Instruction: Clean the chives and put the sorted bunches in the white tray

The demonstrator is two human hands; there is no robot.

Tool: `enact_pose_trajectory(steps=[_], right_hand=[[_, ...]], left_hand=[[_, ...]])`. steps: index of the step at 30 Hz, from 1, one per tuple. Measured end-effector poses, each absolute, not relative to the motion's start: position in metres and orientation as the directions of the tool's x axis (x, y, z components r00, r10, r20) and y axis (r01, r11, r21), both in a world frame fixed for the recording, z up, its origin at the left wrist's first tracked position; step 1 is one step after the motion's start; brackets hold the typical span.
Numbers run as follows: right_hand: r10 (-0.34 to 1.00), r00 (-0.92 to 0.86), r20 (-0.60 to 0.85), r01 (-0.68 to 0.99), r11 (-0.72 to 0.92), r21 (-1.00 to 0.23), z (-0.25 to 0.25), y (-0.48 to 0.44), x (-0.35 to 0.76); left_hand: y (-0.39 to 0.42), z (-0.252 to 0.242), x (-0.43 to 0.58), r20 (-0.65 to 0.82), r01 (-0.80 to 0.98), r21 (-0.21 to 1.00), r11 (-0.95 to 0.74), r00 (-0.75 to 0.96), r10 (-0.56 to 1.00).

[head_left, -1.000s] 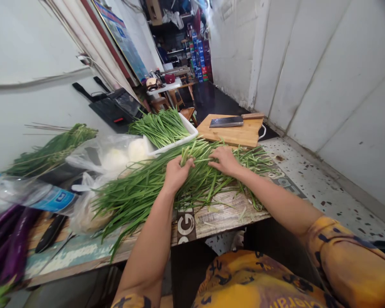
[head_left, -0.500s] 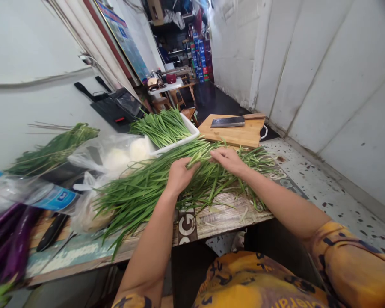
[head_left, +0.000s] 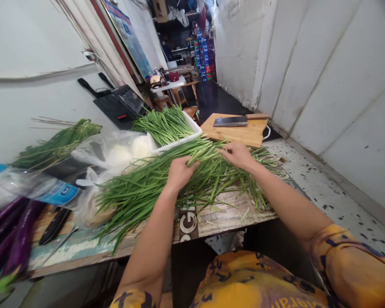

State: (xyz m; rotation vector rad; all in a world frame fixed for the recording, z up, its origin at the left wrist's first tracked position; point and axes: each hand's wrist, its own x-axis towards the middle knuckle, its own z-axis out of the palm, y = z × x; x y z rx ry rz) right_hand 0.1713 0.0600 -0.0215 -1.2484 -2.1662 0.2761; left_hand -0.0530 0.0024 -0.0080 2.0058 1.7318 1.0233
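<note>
A large heap of garlic chives [head_left: 141, 188] lies across the wooden table, leaves to the left and pale stem ends to the right. My left hand [head_left: 181, 173] is closed round a small bunch of chives [head_left: 202, 155], whose stems point up and right. At the tips of those stems, my right hand [head_left: 239, 155] has thumb and fingers pinched together. Whatever is between those fingertips is too small to make out. Loose trimmings [head_left: 216, 208] are scattered on the table [head_left: 231, 214] below my hands.
Behind the heap stands a white tray [head_left: 192, 132] of chives. A cleaver [head_left: 230, 121] rests on a cutting board [head_left: 237, 133] at the back right. On the left are bagged white vegetables [head_left: 141, 146], a plastic bottle [head_left: 59, 193], purple eggplants [head_left: 22, 235] and a black-handled knife [head_left: 54, 226].
My right hand has moved slightly right, away from my left hand, along the stem ends. My left hand keeps its hold on the bunch. The view has shifted a little.
</note>
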Motion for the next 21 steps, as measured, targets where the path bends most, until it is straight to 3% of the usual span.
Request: enact_pose_trajectory(steps=[3,6,8,10,12,14,17,19,21], right_hand=[[0.831,-0.319,0.456,0.786,0.501,-0.363,-0.018,0.057,0.177],[0.627,-0.461,0.628,0.681,0.703,-0.203,-0.018,0.049,0.168],[0.523,-0.589,0.616,0.586,0.801,-0.119,-0.020,0.046,0.160],[0.510,-0.642,0.573,0.544,0.829,-0.128,-0.022,0.045,0.153],[0.553,-0.609,0.569,0.501,0.824,-0.264,-0.026,0.046,0.149],[0.658,-0.510,0.555,0.400,0.752,-0.524,-0.030,0.045,0.145],[0.868,-0.344,0.357,0.102,0.413,-0.905,-0.035,0.043,0.138],[0.933,-0.301,0.196,-0.122,0.166,-0.979,-0.036,0.043,0.132],[0.956,-0.273,0.109,-0.263,0.035,-0.964,-0.035,0.046,0.131]], left_hand=[[0.003,-0.008,-0.052,0.288,0.740,0.646,-0.186,-0.011,0.957],[0.002,-0.008,-0.048,0.271,0.752,0.636,-0.171,-0.010,0.963],[0.001,-0.008,-0.047,0.268,0.749,0.637,-0.181,0.005,0.963],[0.001,-0.008,-0.048,0.269,0.737,0.647,-0.196,0.019,0.963],[0.001,-0.008,-0.050,0.267,0.709,0.675,-0.204,0.023,0.964],[0.001,-0.008,-0.051,0.264,0.662,0.720,-0.210,0.018,0.964],[0.000,-0.007,-0.049,0.287,0.605,0.762,-0.232,0.006,0.958],[0.000,-0.007,-0.048,0.301,0.598,0.764,-0.243,0.003,0.953],[0.000,-0.007,-0.047,0.296,0.604,0.760,-0.237,0.003,0.955]])
